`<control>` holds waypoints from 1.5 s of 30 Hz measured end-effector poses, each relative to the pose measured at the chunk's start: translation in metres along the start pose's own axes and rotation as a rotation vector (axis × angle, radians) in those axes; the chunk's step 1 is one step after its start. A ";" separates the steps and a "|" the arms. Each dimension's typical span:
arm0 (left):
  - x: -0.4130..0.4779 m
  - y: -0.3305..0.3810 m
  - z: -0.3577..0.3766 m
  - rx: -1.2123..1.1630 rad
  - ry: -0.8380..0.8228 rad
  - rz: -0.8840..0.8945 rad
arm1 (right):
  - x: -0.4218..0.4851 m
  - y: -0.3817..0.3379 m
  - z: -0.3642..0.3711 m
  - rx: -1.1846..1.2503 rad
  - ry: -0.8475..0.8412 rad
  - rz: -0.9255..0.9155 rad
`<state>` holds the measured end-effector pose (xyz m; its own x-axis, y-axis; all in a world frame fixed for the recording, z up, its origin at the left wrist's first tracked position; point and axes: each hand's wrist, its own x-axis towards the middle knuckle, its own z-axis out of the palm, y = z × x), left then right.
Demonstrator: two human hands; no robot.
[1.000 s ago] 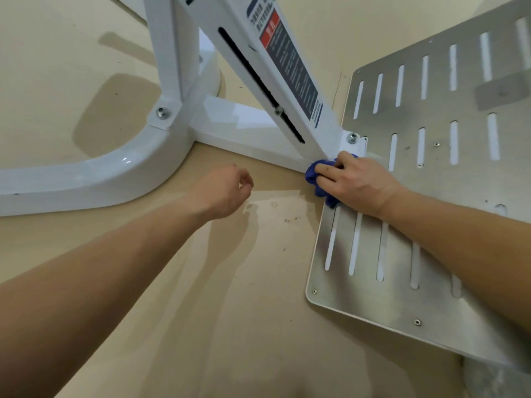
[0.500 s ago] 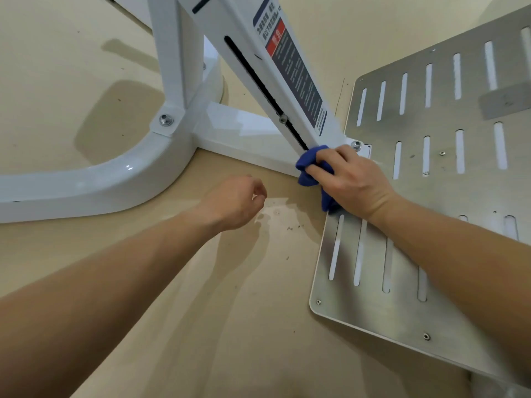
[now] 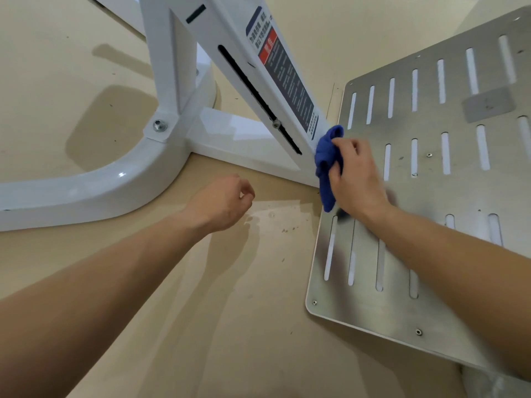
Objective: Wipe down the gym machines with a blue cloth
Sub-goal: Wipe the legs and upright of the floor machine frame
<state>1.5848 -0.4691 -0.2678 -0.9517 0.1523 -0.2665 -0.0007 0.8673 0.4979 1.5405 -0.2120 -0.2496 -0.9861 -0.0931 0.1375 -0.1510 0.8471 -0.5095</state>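
Head view looks down at the beige floor (image 3: 258, 326), where a white gym machine frame (image 3: 94, 186) stands with a curved base tube and a bolt (image 3: 160, 125) at the joint. A slanted white post (image 3: 230, 44) rises from the base, carrying a long dark slot and a dark warning label (image 3: 287, 81) with a red patch. To the right lies a slotted metal plate (image 3: 454, 193), its far left corner meeting the foot of the post.

The right hand (image 3: 357, 179) reaches in over the plate's left edge and grips the blue cloth (image 3: 327, 158), bunched, with fingers curled round it and the thumb on top. The cloth is pressed against the lower end of the slanted post, just below the label, and a tail of it hangs down to the plate's left edge.

The left hand (image 3: 221, 202) hovers above the floor between the curved base tube and the plate, near the straight white crossbar (image 3: 238, 139). Its fingers are loosely curled with the thumb close to the forefinger, and it holds nothing. A few dark specks lie on the floor close to the plate's left edge.
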 end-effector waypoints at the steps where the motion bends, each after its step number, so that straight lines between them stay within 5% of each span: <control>1: 0.001 0.002 0.000 -0.012 0.014 0.008 | -0.003 -0.002 0.004 0.013 -0.063 0.056; 5: 0.001 0.009 -0.002 -0.031 0.068 0.064 | -0.013 -0.010 0.017 0.045 -0.143 0.091; 13: 0.009 0.014 -0.022 -0.058 0.109 0.064 | 0.024 -0.065 0.025 0.134 0.108 -0.173; 19: -0.004 0.012 -0.021 -0.168 0.155 0.110 | 0.001 -0.005 0.023 0.000 -0.088 0.086; 27: 0.009 0.000 -0.012 -0.196 0.175 0.034 | 0.030 -0.053 0.021 0.191 0.043 -0.104; 35: -0.024 0.004 0.011 -0.090 0.055 -0.154 | 0.009 -0.008 0.001 0.064 -0.183 0.140; 45: -0.142 0.057 -0.035 -0.058 -0.065 -0.406 | -0.067 -0.091 -0.057 -0.010 -0.539 0.182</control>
<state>1.7090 -0.4579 -0.1727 -0.8490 -0.1655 -0.5018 -0.3913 0.8351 0.3866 1.6245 -0.2527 -0.1643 -0.8924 -0.1972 -0.4059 0.0225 0.8789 -0.4764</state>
